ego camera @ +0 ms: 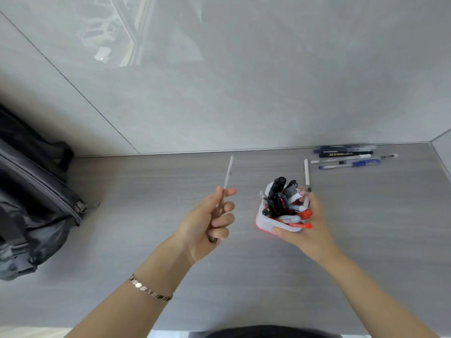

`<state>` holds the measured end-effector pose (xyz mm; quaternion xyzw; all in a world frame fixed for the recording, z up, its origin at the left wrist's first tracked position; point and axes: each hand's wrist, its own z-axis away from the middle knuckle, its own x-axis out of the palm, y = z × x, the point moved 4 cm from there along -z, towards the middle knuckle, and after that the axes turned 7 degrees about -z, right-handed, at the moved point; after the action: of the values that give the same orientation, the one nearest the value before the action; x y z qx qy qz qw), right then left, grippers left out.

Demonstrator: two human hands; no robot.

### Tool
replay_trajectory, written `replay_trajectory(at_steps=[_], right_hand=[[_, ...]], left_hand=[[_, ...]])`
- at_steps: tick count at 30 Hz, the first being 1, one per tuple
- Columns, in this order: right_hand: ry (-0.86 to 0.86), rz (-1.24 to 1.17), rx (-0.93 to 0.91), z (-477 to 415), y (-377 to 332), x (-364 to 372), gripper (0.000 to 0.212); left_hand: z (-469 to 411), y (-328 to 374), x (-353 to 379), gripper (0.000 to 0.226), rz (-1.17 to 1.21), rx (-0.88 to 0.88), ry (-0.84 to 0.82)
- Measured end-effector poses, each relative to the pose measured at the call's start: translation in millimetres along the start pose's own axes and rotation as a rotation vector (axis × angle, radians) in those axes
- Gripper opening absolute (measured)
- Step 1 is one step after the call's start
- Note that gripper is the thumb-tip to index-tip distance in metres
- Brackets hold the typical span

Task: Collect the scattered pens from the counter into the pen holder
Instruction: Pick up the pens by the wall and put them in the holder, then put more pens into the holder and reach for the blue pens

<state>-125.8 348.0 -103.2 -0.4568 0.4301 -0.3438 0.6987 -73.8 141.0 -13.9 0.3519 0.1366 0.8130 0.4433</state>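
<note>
The left hand (210, 215) is closed around a slim pale pen (228, 173), thumb and forefinger pinching its lower barrel while the other fingers curl beneath; the shaft points up and away, to the left of the pen holder (267, 222). The right hand (308, 223) cups the holder from its right side, thumb across the near wall, fingers wrapped behind, and appears to have a second white pen (306, 173) pinched upright at its fingertips, though that contact is partly hidden.

The holder stands on the grey counter (146, 240), already crowded with black, white and red markers. Beyond it to the right, against the wall, lies a cluster of loose pens (349, 157). Far to the holder's left sits a dark bag (31, 191).

These pens look light, stiff and smooth, so a mid-barrel pinch should suit; with the holder so full, each one likely needs steering into a gap tip-first while the holder is steadied.
</note>
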Motion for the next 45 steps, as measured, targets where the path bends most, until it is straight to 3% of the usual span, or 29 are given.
replay_trajectory(at_steps=[5, 7, 8, 9, 10, 12, 13, 14, 15, 16, 19, 22, 23, 27, 32, 36, 39, 42, 44, 45], right_hand=[[-0.009, 0.092, -0.007, 1.7, -1.9, -2.4, 0.101], [-0.104, -0.057, 0.019, -2.8, -13.1, 1.0, 0.073], [-0.154, -0.325, 0.073, -5.5, -35.9, 5.4, 0.050], [-0.064, -0.599, 0.128, -4.8, -43.4, -2.1, 0.037], [-0.031, -0.724, 0.092, -4.8, -48.7, -1.9, 0.030], [-0.107, -0.382, 0.048, -5.1, -39.8, 5.7, 0.016], [-0.048, -0.120, 0.018, -1.5, -26.6, 1.8, 0.041], [0.038, -0.026, 0.015, 2.0, -16.3, -1.0, 0.080], [0.025, -0.094, 0.033, 4.7, -8.9, 0.9, 0.100], [0.020, -0.105, 0.035, 6.7, -13.9, 1.0, 0.104], [0.001, -0.251, 0.065, 3.5, -24.8, 2.1, 0.091], [-0.006, -0.448, -0.039, 2.0, -44.3, 4.5, 0.045], [0.008, -0.464, -0.064, 1.6, -51.0, 4.7, 0.040], [-0.016, -0.431, -0.053, 3.6, -51.1, 3.0, 0.045], [0.098, -0.227, -0.043, -1.0, -37.4, 1.3, 0.056], [0.112, -0.079, 0.002, -2.3, -30.3, -1.6, 0.072], [0.083, -0.036, 0.020, 5.6, -35.9, -3.6, 0.085], [-0.070, 0.143, 0.011, 3.9, -30.9, -11.7, 0.096], [-0.125, 0.330, -0.019, -4.6, -25.4, -25.5, 0.083], [-0.070, 0.378, -0.020, -11.3, -22.9, -34.8, 0.076]], left_hand=[[3.0, -2.1, 6.8, 0.024, 0.005, 0.019, -0.005], [4.2, 0.9, 7.4, 0.025, -0.096, 0.059, 0.034], [6.3, 3.2, 8.5, 0.025, -0.190, 0.083, 0.063], [9.0, 6.0, 9.5, 0.025, -0.336, 0.107, 0.105], [13.2, 10.0, 10.8, 0.024, -0.548, 0.136, 0.161], [22.6, 22.7, 13.5, 0.021, -1.082, 0.241, 0.297], [27.9, 30.4, 18.4, 0.020, -1.302, 0.333, 0.322], [33.8, 37.5, 24.6, 0.020, -1.440, 0.413, 0.313], [39.0, 44.5, 30.2, 0.020, -1.501, 0.460, 0.280], [43.1, 51.2, 35.4, 0.019, -1.516, 0.498, 0.250], [46.8, 64.1, 51.3, 0.007, -1.592, 0.608, 0.279], [42.6, 62.2, 71.3, 0.006, -1.743, 0.702, 0.279], [40.5, 60.6, 77.5, 0.006, -1.778, 0.732, 0.262], [25.9, 56.6, 101.5, 0.014, -1.845, 0.824, 0.129], [-16.3, 22.6, 102.2, 0.034, -1.861, 0.911, 0.060], [-29.3, -5.7, 85.7, 0.077, -1.879, 0.799, -0.052], [-28.3, -9.6, 81.2, 0.082, -2.054, 0.789, -0.087], [-32.0, -1.5, 81.4, 0.088, -2.203, 0.720, -0.115], [-32.0, 4.6, 82.5, 0.103, -2.011, 0.662, -0.199], [-32.5, 6.2, 80.8, 0.111, -1.887, 0.633, -0.237]])
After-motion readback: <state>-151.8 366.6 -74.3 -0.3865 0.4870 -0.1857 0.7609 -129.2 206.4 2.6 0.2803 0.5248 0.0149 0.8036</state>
